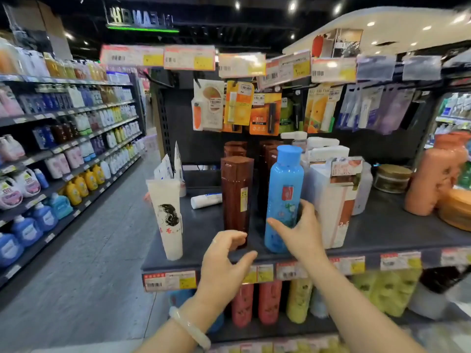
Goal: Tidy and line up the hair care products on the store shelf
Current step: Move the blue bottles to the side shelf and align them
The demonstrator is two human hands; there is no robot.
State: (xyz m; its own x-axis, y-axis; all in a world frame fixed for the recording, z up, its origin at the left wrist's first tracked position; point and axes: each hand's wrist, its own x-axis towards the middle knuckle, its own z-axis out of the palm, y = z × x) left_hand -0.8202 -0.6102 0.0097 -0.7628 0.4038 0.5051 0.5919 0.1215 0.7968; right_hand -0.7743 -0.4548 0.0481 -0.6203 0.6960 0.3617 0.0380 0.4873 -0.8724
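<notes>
Right fingers (304, 215) curled around blue bottle (284, 197) (upright); left fingers (234, 238) loose, empty.

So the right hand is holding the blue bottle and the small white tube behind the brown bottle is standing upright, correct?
Not quite. The head view shows the right hand holding the blue bottle, but the small white tube behind the brown bottle is lying on its side, not standing upright.

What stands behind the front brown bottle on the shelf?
Behind the front brown bottle more brown bottles stand in a row running back; only their caps and shoulders show. Their lower parts, and how many there are, are covered by the front one.
</notes>
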